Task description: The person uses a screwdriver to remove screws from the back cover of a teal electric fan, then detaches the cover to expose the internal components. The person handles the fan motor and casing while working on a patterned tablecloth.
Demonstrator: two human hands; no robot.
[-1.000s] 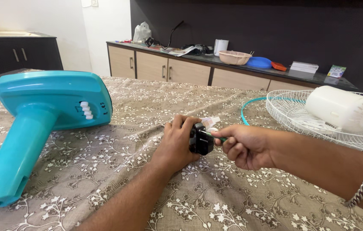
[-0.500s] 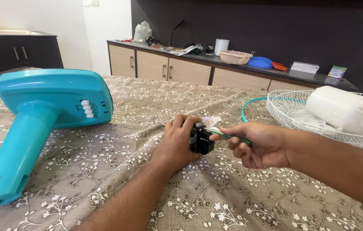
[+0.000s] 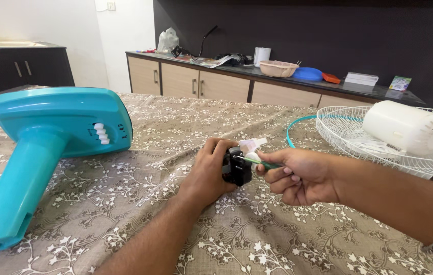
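Head view, centre of frame: left hand (image 3: 210, 170) wrapped around a small black motor part (image 3: 237, 167), pressed down on the floral-clothed surface (image 3: 124, 203). Right hand (image 3: 298, 175) pinching a green-handled screwdriver (image 3: 259, 162), tip back at the part after drawing away half a second ago. At left, teal fan base (image 3: 48, 142); at right, white fan grille (image 3: 379, 137).
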